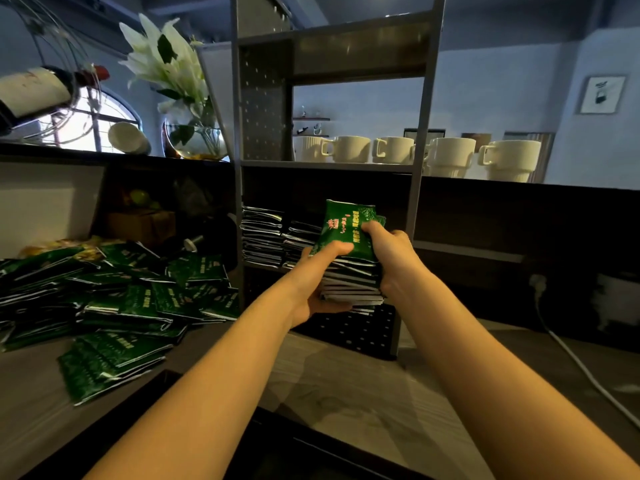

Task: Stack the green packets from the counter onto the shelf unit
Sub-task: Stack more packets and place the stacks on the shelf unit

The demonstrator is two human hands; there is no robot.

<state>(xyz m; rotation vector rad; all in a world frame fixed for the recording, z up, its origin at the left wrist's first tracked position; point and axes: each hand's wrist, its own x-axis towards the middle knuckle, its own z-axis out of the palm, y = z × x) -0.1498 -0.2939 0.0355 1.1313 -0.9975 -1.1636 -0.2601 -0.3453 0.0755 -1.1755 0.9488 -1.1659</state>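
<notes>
I hold a thick stack of green packets [349, 275] between both hands, just in front of the grey shelf unit [417, 188]. My left hand [317, 284] grips the stack's left side, thumb pressed on the top packet. My right hand [388, 252] clasps its right side, thumb on top too. The top packet [346, 225] tilts up toward the shelf. Two piles of stacked packets [273, 239] lie on the shelf's lower level, behind the held stack. A loose heap of green packets [114, 299] covers the counter at the left.
White mugs [388, 150] stand in a row on the shelf level above. A glass vase with white lilies [180, 98] and a wine bottle [38, 88] sit on the ledge at the left. A white cable [581, 365] runs across the wooden counter [346, 386] at the right.
</notes>
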